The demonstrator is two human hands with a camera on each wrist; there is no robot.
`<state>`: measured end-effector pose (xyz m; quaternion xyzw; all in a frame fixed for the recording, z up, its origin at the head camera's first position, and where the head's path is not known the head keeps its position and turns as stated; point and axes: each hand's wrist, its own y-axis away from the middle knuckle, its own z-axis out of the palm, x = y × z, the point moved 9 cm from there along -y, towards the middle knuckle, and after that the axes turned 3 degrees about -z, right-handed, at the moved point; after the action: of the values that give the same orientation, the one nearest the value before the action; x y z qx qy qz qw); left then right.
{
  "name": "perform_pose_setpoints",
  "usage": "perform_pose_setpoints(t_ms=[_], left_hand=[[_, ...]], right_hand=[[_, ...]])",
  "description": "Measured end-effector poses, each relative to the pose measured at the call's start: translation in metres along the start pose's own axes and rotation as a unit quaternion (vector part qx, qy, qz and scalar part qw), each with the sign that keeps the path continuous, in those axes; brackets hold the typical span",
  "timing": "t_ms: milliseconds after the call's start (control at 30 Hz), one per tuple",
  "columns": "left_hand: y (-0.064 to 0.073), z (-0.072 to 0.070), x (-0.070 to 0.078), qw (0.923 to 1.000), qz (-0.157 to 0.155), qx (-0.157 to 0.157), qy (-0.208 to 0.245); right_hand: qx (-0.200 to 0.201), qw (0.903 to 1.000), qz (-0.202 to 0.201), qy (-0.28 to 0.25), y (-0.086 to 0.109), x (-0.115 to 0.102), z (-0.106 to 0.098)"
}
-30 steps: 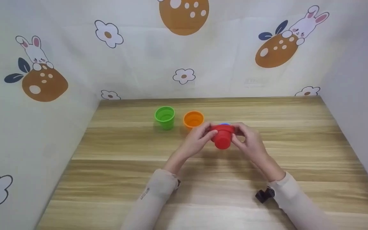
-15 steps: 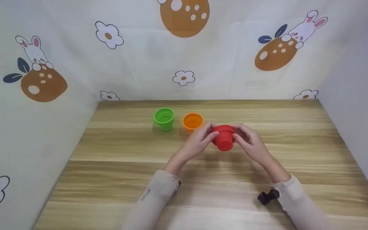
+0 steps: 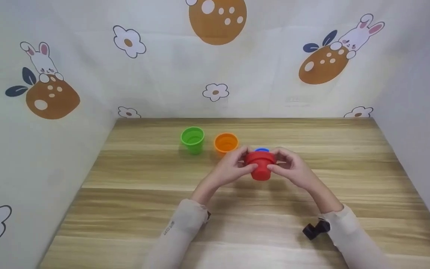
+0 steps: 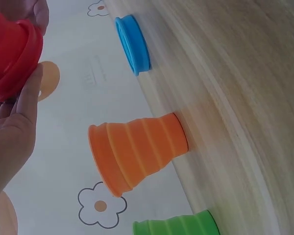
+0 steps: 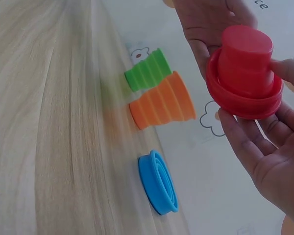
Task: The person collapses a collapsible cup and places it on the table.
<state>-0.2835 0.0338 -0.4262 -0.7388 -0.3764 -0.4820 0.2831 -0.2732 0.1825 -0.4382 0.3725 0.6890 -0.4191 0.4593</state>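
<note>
Both hands hold a red collapsible cup [image 3: 261, 158] in the air over the table, its narrow end toward me. In the right wrist view the narrow part stands out of a wide folded rim, so the cup is partly extended. My left hand [image 3: 233, 166] grips its left side, thumb on the narrow part and fingers behind the rim. From the right, my right hand [image 3: 295, 168] grips it the same way. Behind it a blue collapsible cup [image 5: 154, 183] lies folded flat; in the head view mostly its rim shows.
An orange collapsible cup [image 3: 226, 142] and a green one [image 3: 193, 140] stand extended on the wooden table [image 3: 136, 209], mouths up, left of the hands. A printed cloth wall [image 3: 170, 74] encloses the back and sides. A black device [image 3: 315, 228] sits at the right wrist.
The red cup has come slightly nearer to me and tilted. Both thumbs have shifted from its sides onto the narrow part. The blue cup's rim, hidden half a second ago, shows again behind it.
</note>
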Motion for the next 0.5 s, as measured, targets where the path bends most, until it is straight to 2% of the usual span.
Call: perform_pose_setpoints(t_ms=[200,333,500], left_hand=[[-0.0007,-0.0017,0.0014,0.9999,0.000,0.009,-0.014],[-0.0021,-0.0015,0.0038,0.9994,0.007,0.014,-0.031],[-0.0037,-0.0026,0.0054,0.9987,0.019,0.029,-0.037]], right_hand=[[0.019,0.9995,-0.013,0.023,-0.0023,-0.0065,0.0024],[0.038,0.9980,-0.034,0.036,-0.0031,-0.0103,0.0011],[0.057,0.9964,-0.039,0.050,-0.0021,-0.0103,-0.0016]])
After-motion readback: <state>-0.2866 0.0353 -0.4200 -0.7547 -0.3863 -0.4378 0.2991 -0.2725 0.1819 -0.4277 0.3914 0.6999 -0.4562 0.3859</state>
